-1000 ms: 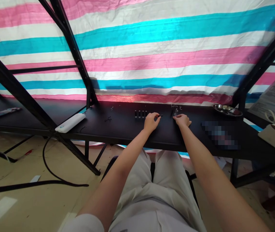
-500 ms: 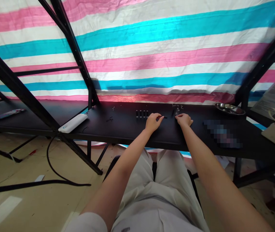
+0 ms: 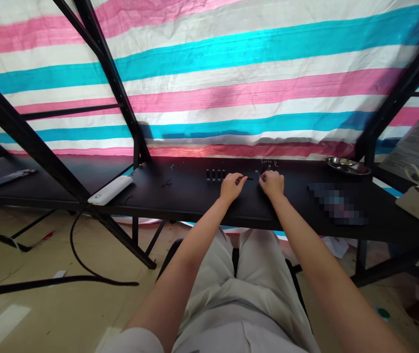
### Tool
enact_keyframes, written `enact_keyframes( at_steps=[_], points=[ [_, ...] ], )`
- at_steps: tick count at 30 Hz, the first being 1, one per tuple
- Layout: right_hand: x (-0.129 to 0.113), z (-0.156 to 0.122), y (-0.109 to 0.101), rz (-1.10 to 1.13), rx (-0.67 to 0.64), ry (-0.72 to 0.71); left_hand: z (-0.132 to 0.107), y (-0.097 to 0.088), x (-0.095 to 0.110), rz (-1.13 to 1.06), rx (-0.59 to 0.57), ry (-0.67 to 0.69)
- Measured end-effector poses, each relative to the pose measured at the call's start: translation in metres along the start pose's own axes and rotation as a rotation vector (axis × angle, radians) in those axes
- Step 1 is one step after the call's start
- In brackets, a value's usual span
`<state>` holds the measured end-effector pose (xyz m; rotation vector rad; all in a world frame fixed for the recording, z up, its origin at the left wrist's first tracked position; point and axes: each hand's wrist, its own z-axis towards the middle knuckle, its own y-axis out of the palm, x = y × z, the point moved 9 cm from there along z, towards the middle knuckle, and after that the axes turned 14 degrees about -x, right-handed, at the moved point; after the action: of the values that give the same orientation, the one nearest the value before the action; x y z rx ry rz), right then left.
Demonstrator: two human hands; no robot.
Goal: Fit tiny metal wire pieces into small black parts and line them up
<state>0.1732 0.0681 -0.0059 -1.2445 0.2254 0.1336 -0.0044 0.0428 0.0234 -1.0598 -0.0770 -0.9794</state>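
My left hand (image 3: pixel 232 187) is closed in a pinch on a thin black stick-like piece (image 3: pixel 249 178), which points right. Facing it, my right hand (image 3: pixel 272 183) pinches a small greyish piece (image 3: pixel 257 172) between thumb and fingertips; its kind is too small to make out. The two pieces are close together but apart. Left of my left hand, several short black cylinders with pale ends (image 3: pixel 213 175) stand in a row on the black table (image 3: pixel 191 196). Beyond my right hand lie several small whitish pieces (image 3: pixel 267 162), partly hidden by the fingers.
A shiny metal dish (image 3: pixel 347 166) sits at the back right, with a blurred flat object (image 3: pixel 336 203) nearer the edge. To the left are a white oblong device (image 3: pixel 111 189) and black scraps (image 3: pixel 166 183). Slanted black frame bars (image 3: pixel 112 73) flank the table before a striped sheet.
My right hand has moved left from the small pieces toward my left hand, carrying a small greyish piece. My left hand keeps its pinch on the black piece, nearly in place.
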Motion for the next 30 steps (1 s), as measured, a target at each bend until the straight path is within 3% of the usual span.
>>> enact_keyframes(
  at_steps=[6,14,23,30],
  points=[
    [-0.036,-0.006,0.001,-0.097,-0.016,-0.294,-0.001,-0.007,-0.006,-0.035,0.068,-0.035],
    [-0.036,-0.008,-0.002,-0.095,-0.009,-0.296,-0.002,-0.009,-0.016,-0.055,0.128,-0.066],
    [-0.042,-0.009,0.001,-0.163,0.025,-0.369,-0.001,-0.004,-0.014,-0.057,0.077,-0.059],
    [-0.056,-0.015,0.001,-0.170,0.016,-0.484,0.003,0.012,-0.010,-0.022,-0.084,-0.028]
  ],
)
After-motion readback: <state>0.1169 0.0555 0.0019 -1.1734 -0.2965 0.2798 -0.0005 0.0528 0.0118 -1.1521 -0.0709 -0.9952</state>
